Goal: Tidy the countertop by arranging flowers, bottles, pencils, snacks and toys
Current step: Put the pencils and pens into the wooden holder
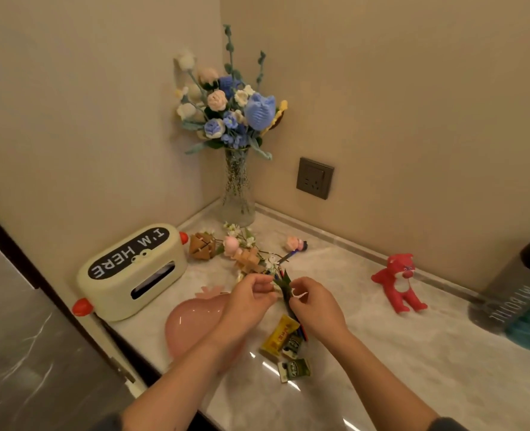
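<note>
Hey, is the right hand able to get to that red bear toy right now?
Probably, but not freely: the right hand is pinching a leafy stem. The countertop between it and the red bear toy looks bare, so after letting go the path seems open.

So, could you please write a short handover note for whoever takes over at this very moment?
Left hand and right hand both pinch a loose flower sprig just above the countertop.
The vase with its bouquet stands in the corner; more loose flowers lie before it.
Snack packets and pencils lie nearer the person, by the right hand; the red toy sits further right, bottles at the right edge.
Done: bouquet in vase. Left: loose flowers, it seems, then pencils, snacks, toys, bottles.
</note>
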`<state>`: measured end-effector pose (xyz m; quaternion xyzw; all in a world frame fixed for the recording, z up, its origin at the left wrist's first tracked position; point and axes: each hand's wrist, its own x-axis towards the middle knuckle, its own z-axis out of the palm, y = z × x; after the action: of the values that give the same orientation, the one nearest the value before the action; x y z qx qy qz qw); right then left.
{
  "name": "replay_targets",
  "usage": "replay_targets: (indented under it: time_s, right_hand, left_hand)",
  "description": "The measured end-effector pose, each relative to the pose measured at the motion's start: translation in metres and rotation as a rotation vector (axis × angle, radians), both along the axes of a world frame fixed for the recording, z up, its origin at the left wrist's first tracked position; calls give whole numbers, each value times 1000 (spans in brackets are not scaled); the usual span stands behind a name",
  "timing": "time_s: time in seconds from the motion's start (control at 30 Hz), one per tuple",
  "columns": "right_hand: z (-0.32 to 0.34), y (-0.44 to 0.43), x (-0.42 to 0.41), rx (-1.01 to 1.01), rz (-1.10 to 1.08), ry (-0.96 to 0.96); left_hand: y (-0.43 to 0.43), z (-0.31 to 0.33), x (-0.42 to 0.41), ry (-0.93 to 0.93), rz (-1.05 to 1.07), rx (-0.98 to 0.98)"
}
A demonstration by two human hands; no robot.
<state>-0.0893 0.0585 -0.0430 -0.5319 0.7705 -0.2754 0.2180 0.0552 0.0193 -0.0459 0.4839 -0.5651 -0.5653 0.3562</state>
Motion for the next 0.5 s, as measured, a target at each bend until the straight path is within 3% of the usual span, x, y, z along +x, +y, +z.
replay_targets:
  time_s: [0.5]
  right_hand:
    - [-9,-56,-11,247,8,119]
  left_hand:
    - [-63,-24,-8,-150,-103,61]
